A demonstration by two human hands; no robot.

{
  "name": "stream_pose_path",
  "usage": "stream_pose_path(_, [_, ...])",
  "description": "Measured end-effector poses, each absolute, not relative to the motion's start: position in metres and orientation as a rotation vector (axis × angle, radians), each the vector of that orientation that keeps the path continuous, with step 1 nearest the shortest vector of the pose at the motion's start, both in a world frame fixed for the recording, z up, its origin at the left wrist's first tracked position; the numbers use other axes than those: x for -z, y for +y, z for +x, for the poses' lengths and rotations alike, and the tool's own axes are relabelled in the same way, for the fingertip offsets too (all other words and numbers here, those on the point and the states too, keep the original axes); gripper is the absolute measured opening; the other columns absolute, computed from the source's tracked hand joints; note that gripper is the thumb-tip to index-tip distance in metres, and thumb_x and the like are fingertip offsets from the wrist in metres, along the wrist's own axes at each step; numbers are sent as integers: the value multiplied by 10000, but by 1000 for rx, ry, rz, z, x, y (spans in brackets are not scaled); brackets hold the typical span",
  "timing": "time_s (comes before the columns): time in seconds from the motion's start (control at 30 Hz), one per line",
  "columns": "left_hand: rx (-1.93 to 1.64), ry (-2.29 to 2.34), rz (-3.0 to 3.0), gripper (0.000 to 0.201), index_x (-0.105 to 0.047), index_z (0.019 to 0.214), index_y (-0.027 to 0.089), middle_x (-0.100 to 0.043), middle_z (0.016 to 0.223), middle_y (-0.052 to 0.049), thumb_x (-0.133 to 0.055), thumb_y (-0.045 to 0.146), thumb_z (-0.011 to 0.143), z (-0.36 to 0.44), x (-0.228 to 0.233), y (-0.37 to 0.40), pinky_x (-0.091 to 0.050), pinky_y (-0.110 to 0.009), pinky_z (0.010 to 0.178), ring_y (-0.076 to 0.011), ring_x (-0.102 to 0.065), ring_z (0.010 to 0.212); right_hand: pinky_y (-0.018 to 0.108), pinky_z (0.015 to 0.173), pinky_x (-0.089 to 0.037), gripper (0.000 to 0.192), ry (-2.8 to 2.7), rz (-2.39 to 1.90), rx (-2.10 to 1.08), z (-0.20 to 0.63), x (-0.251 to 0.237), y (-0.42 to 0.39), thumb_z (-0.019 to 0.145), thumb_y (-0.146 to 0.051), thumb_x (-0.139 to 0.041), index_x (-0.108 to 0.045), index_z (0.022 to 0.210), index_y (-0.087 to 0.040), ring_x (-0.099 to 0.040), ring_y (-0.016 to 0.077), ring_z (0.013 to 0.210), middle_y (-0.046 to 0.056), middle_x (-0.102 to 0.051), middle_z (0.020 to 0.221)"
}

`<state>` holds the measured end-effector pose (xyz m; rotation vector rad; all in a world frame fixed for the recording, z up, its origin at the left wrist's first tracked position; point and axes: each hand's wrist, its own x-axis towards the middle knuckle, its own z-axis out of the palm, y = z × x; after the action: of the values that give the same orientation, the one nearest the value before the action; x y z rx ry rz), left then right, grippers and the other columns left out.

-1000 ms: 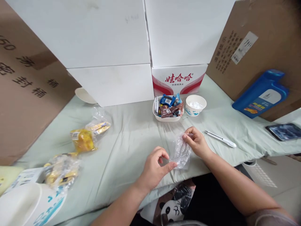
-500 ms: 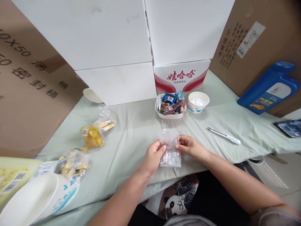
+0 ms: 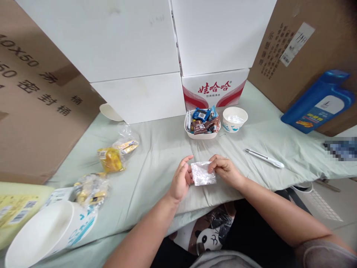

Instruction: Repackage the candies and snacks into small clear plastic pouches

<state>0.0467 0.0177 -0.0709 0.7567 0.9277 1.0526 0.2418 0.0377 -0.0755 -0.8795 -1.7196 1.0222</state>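
A small clear plastic bag (image 3: 203,175), its top folded down into a short rectangle, is held above the near part of the cloth. My right hand (image 3: 227,172) pinches its right upper corner between thumb and fingers. At the left edge of the bag is my left hand (image 3: 180,179), thumb and index finger apart; its lower fingertips reach the bag's edge, partly hidden behind it. Beyond my hands, a white tub (image 3: 202,136) holds several wrapped snacks, with a blue packet (image 3: 201,114) and a brown packet (image 3: 199,127) on top.
A paper bowl (image 3: 234,119) with clear plastic inside stands right of the tub. Rightward lie a pen (image 3: 264,158) and a blue bottle (image 3: 316,104). Bagged yellow snacks (image 3: 111,160) and a large paper bucket (image 3: 41,230) are on the left. White boxes (image 3: 136,98) wall the back.
The bag's upper part has been folded down, so it looks shorter. My left thumb and index finger have come off the bag and spread; my right fingers have moved onto its upper edge.
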Motion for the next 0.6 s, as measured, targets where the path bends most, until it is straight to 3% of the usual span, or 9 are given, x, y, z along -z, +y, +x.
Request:
stream_pose_path(0.07, [-946, 912, 768, 610, -539, 1212, 182, -691, 949, -68, -675, 563, 755, 48, 68, 18, -535, -283, 577, -195, -670, 754, 255, 676, -488, 326, -1776, -871, -890, 242, 75, 36, 770, -14, -414, -675, 719, -203, -597, 119, 740, 25, -578, 810])
stream_pose_path(0.13, [-889, 958, 832, 584, -572, 1132, 157, -691, 908, -61, -771, 481, 688, 51, 67, 18, -541, -266, 558, -189, -679, 728, 281, 726, -514, 326, -1784, -900, -740, 243, 72, 34, 827, -32, -400, -672, 817, -213, -618, 139, 818, 41, -592, 884])
stream_pose_path(0.2, [-909, 1025, 856, 523, -593, 1054, 144, -691, 849, -42, -809, 403, 653, 53, 68, 20, -534, -242, 535, -161, -672, 658, 352, 854, -518, 309, -1809, -933, -547, 244, 66, 30, 881, -76, -406, -648, 1010, -219, -608, 183, 1010, 87, -595, 1070])
stream_pose_path(0.3, [-959, 1050, 839, 479, -591, 1001, 144, -691, 817, -28, -805, 384, 646, 56, 69, 22, -522, -226, 510, -131, -652, 588, 479, 1028, -421, 340, -2054, -821, -296, 241, 57, 22, 903, -231, -530, -546, 1240, -197, -475, 272, 1264, 149, -545, 1283])
stream_pose_path(0.4, [-949, 1022, 842, 468, -571, 1002, 145, -673, 722, -4, -786, 386, 665, 54, 69, 23, -476, -200, 468, -114, -623, 526, 510, 1052, -372, 365, -2324, -742, -199, 232, 60, 17, 908, -297, -570, -542, 1258, -195, -540, 267, 1191, 126, -629, 1216])
stream_pose_path(0.5, [-901, 988, 829, 495, -538, 1082, 144, -645, 653, 16, -749, 380, 702, 51, 67, 22, -415, -183, 431, -108, -602, 481, 442, 945, -442, 270, -2350, -788, -223, 231, 68, 20, 947, -159, -453, -607, 1160, -220, -642, 199, 964, 82, -703, 1085])
stream_pose_path(0.6, [-907, 970, 788, 512, -511, 1125, 166, -687, 853, -32, -732, 380, 716, 49, 64, 22, -425, -197, 446, -107, -628, 510, 409, 863, -472, 272, -2247, -855, -227, 251, 59, 37, 932, -131, -437, -662, 1029, -250, -653, 208, 932, 69, -726, 1006])
